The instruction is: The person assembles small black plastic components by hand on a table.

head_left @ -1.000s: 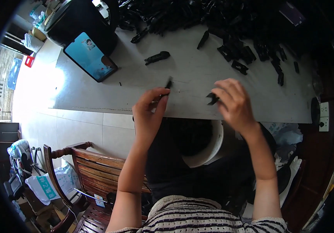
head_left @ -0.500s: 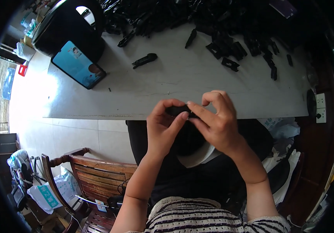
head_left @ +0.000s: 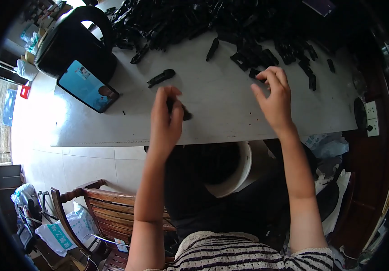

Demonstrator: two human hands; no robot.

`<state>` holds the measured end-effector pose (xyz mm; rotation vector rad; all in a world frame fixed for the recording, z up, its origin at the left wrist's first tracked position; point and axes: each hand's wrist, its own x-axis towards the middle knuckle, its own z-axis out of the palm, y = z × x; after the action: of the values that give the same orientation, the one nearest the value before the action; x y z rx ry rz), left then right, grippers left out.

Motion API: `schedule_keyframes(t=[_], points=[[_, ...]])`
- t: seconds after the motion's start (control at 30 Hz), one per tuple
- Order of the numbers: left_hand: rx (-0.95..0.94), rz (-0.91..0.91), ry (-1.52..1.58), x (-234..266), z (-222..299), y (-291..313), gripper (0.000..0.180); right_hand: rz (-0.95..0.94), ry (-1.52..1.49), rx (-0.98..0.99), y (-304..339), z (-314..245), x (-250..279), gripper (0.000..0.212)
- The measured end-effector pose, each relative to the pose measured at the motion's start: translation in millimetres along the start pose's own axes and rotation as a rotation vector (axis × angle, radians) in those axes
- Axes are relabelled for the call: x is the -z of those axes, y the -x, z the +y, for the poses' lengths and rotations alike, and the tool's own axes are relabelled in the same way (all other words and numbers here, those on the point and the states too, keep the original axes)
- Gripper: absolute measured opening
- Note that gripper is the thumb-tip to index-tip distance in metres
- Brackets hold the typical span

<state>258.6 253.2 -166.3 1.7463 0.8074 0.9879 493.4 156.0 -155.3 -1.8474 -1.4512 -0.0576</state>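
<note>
Drawn apart since meeting over the front edge of the bench (head_left: 221, 104). Gripping a blurred black part (head_left: 186, 114) in the left hand (head_left: 165, 118), above the bench, in from the front edge. Reaching farther back with the right hand (head_left: 276, 101), with thumb and fingers spread, near a black clip (head_left: 253, 73); cannot tell whether touching. Leaving open room between both hands and toward the right edge.

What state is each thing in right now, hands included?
Left hand: closed on a black part, blurred
Right hand: open, fingertips by a black piece, contact unclear
Lone part: lying on the table
Phone: propped up, screen lit
Kettle: upright
Bucket: uncovered, dark inside
Wall socket: plug inserted
</note>
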Motion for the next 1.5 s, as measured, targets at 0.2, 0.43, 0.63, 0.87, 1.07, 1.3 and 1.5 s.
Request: schedule_keyframes(t=[0.2,0.43,0.63,0.87,1.07,1.3,1.5], points=[[-0.169,-0.024,-1.173,17.8,-32.0,-55.0,0.028,-0.113,0.194,-0.002,-3.3,19.3,-15.2,0.03],[0.02,-0.16,-0.341,0.4,5.1,-26.1,0.036,-0.185,-0.775,-0.377,33.8,-41.2,-5.5,0.032],[0.278,-0.108,0.46,-38.2,25.3,3.0,0.026,0.092,-0.962,-0.193,52.4,-70.4,-20.4,0.028],[0.227,0.07,0.389,-45.9,33.2,16.1,0.021,0.236,-0.867,-0.19,57.7,-74.9,-17.2,0.029],[0.226,0.016,0.43,-45.5,38.1,28.1,0.025,0.194,-0.806,-0.149,60.8,-72.6,-18.6,0.029],[0.177,0.064,0.531,-47.2,41.5,36.1,0.027,-0.046,-1.02,-0.335,67.8,-62.7,-13.1,0.023],[0.329,-0.028,0.542,-31.5,25.1,73.2,0.036,-0.29,-0.903,-0.333,83.2,-60.0,1.9,0.024]])
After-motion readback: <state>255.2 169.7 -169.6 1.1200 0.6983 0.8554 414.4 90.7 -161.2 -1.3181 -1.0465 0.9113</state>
